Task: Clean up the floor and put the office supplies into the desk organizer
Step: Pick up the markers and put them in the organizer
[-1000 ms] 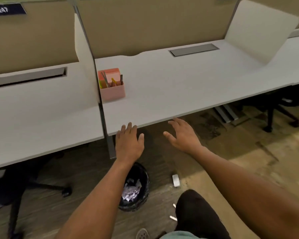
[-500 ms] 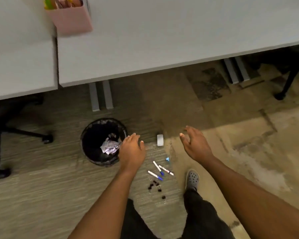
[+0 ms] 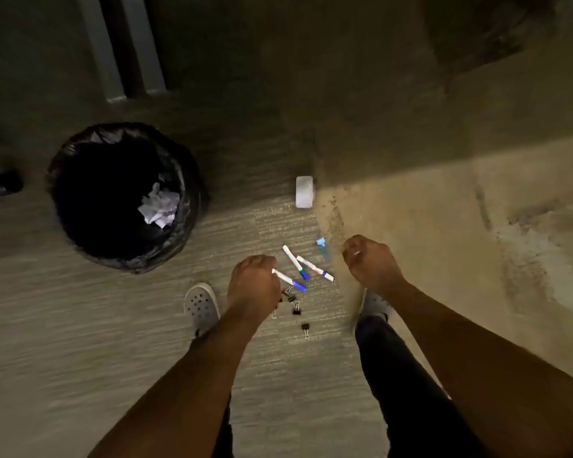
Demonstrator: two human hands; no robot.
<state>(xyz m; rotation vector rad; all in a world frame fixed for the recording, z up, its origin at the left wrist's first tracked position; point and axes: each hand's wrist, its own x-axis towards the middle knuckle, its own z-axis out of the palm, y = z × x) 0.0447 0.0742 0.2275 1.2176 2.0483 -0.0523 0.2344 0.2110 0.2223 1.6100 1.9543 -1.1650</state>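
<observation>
Markers first: three white whiteboard markers w/ blue caps lie on the grey ribbed carpet floor (image 3: 80,342), betw. the two hands. Left hand (image 3: 253,285) hangs over the nearest marker (image 3: 288,280), fingers curled down at its white end; looks like touching it, but can't tell if it's actually gripped. The 2nd marker (image 3: 295,262) and 3rd marker (image 3: 315,268) cross in a V just beyond, untouched. Right hand (image 3: 371,262) is knuckles-up w/ fingers curled under, near the markers' right side; can't tell if anything's in it. Small light-blue cap-like piece (image 3: 321,242) sits on the floor just left of the right hand. Several small black binder clips (image 3: 296,307) are scattered below the markers, partly under the left hand. White rectangular eraser-like block (image 3: 304,191) lies farther out, at the carpet's edge. Round black-lined trash bin (image 3: 80,239) stands well to the left, crumpled white paper (image 3: 159,206) inside. Grey perforated clog (image 3: 201,304) sits beside the left wrist.
</observation>
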